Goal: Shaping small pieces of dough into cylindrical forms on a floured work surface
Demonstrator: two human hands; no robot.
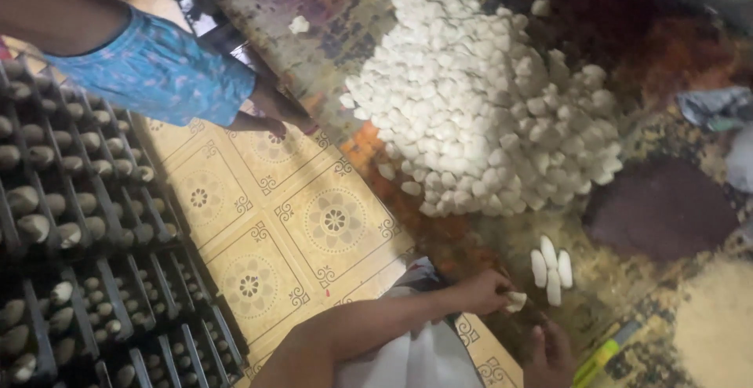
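Closest in, the left hand (488,290) is pinched shut on one white cocoon (515,301) just off the mat edge, while the right hand (551,350) rests flat and empty beside a green-yellow tool (602,355), probably kept within easy reach. Just past the fingers four cocoons (550,268) sit in a neat little row, looks like they've been set apart on purpose. Further out is the big heap (486,98) on the patterned mat (329,11), black racks (70,223) of cocoons on the left, and someone else's bare foot (271,117) on the tile floor (298,223).
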